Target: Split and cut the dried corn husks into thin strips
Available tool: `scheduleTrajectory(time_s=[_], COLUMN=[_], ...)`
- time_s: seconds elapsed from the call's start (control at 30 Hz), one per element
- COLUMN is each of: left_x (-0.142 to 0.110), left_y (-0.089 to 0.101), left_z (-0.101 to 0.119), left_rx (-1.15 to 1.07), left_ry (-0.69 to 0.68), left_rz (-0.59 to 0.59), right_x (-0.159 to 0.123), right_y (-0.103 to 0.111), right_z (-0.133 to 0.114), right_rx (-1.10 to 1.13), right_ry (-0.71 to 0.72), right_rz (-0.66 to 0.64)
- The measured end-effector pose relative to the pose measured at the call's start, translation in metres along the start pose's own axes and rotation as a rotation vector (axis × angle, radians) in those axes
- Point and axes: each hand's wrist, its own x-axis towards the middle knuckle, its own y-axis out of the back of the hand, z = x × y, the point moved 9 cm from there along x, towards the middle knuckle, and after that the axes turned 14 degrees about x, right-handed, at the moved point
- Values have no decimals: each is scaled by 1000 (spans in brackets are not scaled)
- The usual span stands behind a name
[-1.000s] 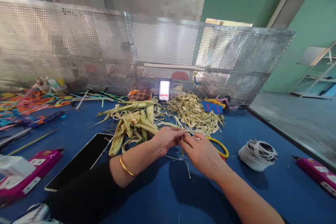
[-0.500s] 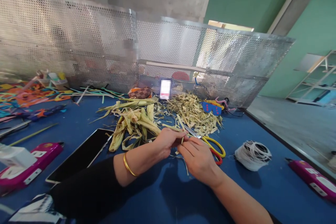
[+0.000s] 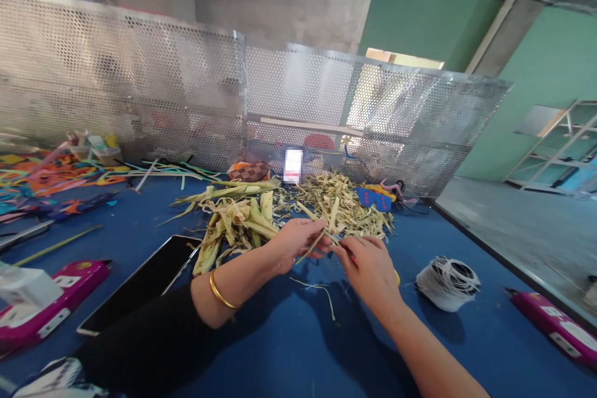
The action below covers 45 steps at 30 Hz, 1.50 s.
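My left hand [image 3: 298, 244] pinches narrow corn husk strips [image 3: 334, 214] that cross at its fingertips, one standing up and another slanting down toward me. Close by on the right, my right hand [image 3: 370, 267] has its thumb and fingers closed on the other end of the strips. Most of the scissors lie hidden behind that hand; a bit of yellow handle [image 3: 398, 278] shows. Beyond my left wrist is a bundle of corn husks [image 3: 242, 217]. Past my fingers spreads a heap of shredded husk [image 3: 347, 199]. A loose thin string [image 3: 321, 287] lies below my hands.
A white string ball [image 3: 448, 283] and a magenta power strip [image 3: 550, 320] are on the right. On the left lie a dark tablet [image 3: 140, 283], another power strip [image 3: 79, 280] and colourful strips [image 3: 51, 174]. A lit phone [image 3: 293, 165] stands before the perforated metal screen [image 3: 186, 93].
My hands have moved slightly apart, and the crossed husk strips now show between them. My right hand has shifted right, covering most of the scissors. The thin string below is more exposed.
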Motion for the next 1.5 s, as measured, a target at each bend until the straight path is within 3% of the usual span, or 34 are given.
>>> scheduleTrajectory(time_s=[0.07, 0.23, 0.37, 0.43, 0.53, 0.63, 0.73, 0.9, 1.17, 1.37, 1.5], left_x=[-1, 4, 10, 11, 11, 8, 4, 1, 4, 3, 1], left_y=[4, 2, 3, 2, 4, 1, -8, -17, -19, -18, -18], left_z=[0, -12, -15, -14, -10, -9, -11, -13, -12, -13, -14], left_rx=[97, 198, 238, 259, 291, 295, 280, 377, 508, 513, 522], left_ry=[-3, 18, -22, -43, -46, -22, 13, -12, -112, -113, -99], left_rz=[60, 116, 142, 116, 76, 11, -77, -126, -104, -127, -139], right_x=[-1, -6, -6, -4, -5, -16, -23, -19, -23, -18, -17], right_y=[-12, -27, -25, -24, -30, -38, -47, -57, -46, -36, -41], right_z=[6, 3, -15, -13, 20, 56, 69, 59, 72, 65, 65], right_rx=[91, 244, 327, 416, 765, 1142, 1328, 1361, 1102, 907, 933], right_ry=[-60, -159, -35, -64, -401, -801, -955, -857, -790, -683, -700], right_rz=[-93, -163, -164, -170, -166, -6, 95, 44, 295, 231, 192])
